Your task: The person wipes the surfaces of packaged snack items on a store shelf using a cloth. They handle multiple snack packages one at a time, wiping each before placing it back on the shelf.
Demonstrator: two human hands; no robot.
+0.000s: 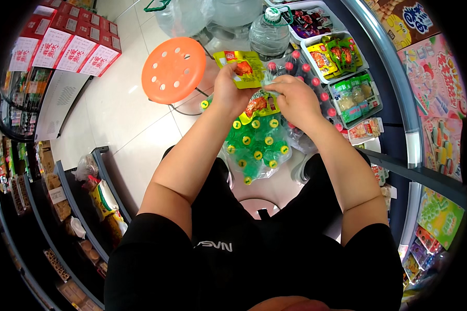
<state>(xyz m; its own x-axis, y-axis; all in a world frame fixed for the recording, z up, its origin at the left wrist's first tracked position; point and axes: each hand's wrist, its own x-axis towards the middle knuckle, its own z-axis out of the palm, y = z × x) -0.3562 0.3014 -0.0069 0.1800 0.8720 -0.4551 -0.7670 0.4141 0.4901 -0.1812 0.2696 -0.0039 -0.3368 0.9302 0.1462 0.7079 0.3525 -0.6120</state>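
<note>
My left hand [233,87] grips a yellow-green snack packet [249,74] with a picture of cooked meat on it. At the packet's right edge, the fingers of my right hand [295,95] are closed on a small piece of pale, crumpled cloth or film [271,82]. Just below my hands, a second yellow packet [258,107] of similar look lies on a plastic-wrapped pack of green bottles with yellow caps [257,144]. Right of it stand dark bottles with red caps [305,67], also in film.
An orange round stool [174,70] stands on the tiled floor at left. Behind my hands is a large water bottle [270,35]. White bins of snack packets [315,58] line the right shelf. Shelving [78,210] holds goods at lower left, and red-and-white cartons [72,46] are stacked at upper left.
</note>
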